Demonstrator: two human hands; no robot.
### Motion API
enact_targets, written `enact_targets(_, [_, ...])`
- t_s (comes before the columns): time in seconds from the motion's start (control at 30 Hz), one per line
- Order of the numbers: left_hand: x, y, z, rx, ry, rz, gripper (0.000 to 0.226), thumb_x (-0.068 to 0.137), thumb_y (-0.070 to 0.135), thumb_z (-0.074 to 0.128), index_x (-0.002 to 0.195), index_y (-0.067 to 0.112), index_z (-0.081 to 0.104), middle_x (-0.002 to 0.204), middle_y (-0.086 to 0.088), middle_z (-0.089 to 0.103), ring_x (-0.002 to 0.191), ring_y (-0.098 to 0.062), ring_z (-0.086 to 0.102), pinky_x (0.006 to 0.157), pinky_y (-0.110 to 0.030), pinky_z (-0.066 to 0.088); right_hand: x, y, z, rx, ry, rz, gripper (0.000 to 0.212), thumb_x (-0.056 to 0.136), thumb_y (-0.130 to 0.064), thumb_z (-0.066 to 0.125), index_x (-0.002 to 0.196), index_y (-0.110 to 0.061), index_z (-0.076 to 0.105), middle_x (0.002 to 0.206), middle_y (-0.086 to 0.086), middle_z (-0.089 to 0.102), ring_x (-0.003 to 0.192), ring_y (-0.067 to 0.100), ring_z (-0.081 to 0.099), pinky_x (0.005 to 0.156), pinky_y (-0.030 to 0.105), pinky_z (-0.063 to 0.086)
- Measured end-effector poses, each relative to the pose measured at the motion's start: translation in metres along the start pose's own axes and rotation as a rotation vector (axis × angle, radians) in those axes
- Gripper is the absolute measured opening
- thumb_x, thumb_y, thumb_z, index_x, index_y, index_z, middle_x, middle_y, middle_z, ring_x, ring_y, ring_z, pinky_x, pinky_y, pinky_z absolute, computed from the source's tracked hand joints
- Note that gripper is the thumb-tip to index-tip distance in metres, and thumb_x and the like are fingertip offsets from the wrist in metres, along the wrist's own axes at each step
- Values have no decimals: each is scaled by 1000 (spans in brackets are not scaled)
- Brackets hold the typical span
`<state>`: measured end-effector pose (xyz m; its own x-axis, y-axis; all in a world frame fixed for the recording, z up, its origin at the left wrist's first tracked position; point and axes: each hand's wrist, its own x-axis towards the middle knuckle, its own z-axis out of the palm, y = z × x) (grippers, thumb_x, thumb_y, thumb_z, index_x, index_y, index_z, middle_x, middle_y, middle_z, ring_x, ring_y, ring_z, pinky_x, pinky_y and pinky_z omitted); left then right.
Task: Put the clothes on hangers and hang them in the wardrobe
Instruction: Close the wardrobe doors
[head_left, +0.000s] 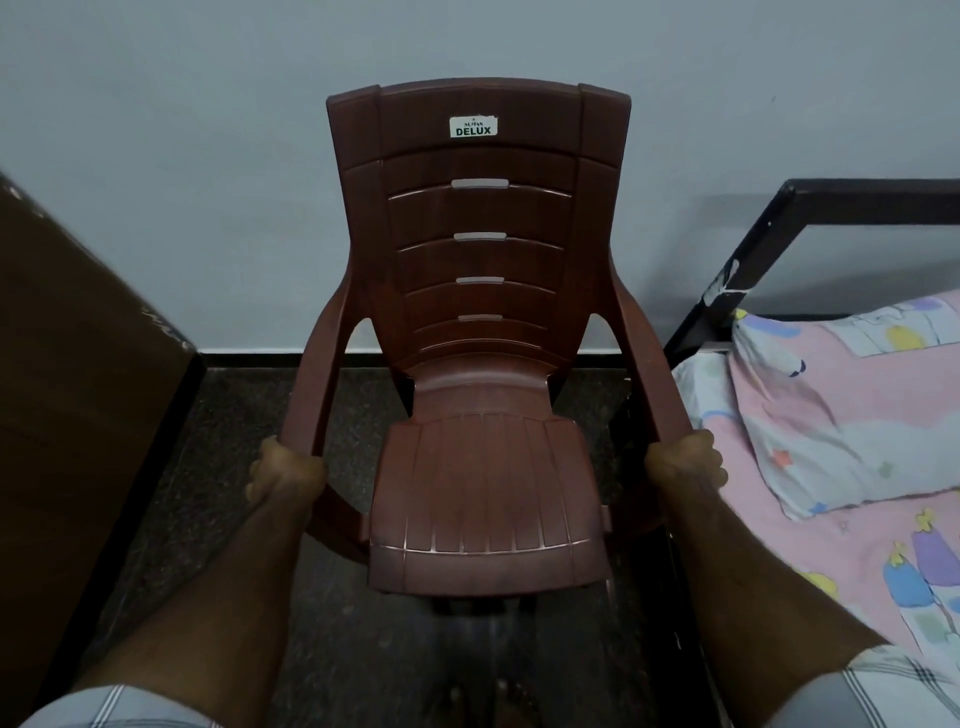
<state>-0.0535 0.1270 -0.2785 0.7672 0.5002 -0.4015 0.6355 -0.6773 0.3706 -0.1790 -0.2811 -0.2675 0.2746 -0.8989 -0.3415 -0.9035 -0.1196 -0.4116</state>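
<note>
A brown plastic armchair (485, 483) stands in front of me, its back towards the grey wall and its seat bare. My left hand (283, 475) grips the front end of its left armrest. My right hand (685, 465) grips the front end of its right armrest. No clothes, hangers or open wardrobe show in the head view.
A dark brown wooden panel (78, 374) rises at the left, close to the chair. At the right is a bed with a black metal frame (779, 223), a pink patterned sheet (831, 535) and a pillow (831, 410). The floor (218, 519) is dark speckled stone.
</note>
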Motion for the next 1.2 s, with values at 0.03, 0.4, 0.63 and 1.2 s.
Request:
enact_targets(0.03, [8, 8, 2, 1, 4, 11, 62, 86, 28, 69, 141, 15, 43, 129, -24, 54, 113, -46, 57, 92, -53, 53, 7, -6, 5, 16, 11, -8, 49, 87, -25, 71, 125, -5, 49, 125, 21, 58, 114, 43, 56, 101, 48, 44])
enact_targets(0.4, [79, 78, 24, 19, 0, 45, 62, 87, 24, 70, 142, 14, 43, 128, -25, 54, 114, -47, 55, 78, -48, 48, 63, -70, 45, 20, -12, 4, 53, 85, -25, 72, 129, -6, 49, 127, 22, 56, 117, 44, 54, 100, 49, 45])
enact_targets(0.63, [101, 87, 38, 45, -21, 47, 63, 87, 24, 71, 142, 12, 43, 132, -27, 52, 120, -49, 52, 103, -52, 45, 76, -81, 63, -19, 17, 18, 51, 86, -23, 68, 129, -3, 47, 128, 23, 54, 120, 43, 51, 102, 46, 38])
enact_targets(1.2, [78, 65, 36, 150, -63, 109, 90, 86, 32, 76, 155, 11, 22, 149, -27, 36, 134, -49, 37, 112, -51, 32, 57, -57, 58, -250, -46, -66, 72, 87, -25, 70, 145, -3, 32, 140, 25, 45, 128, 44, 45, 105, 48, 37])
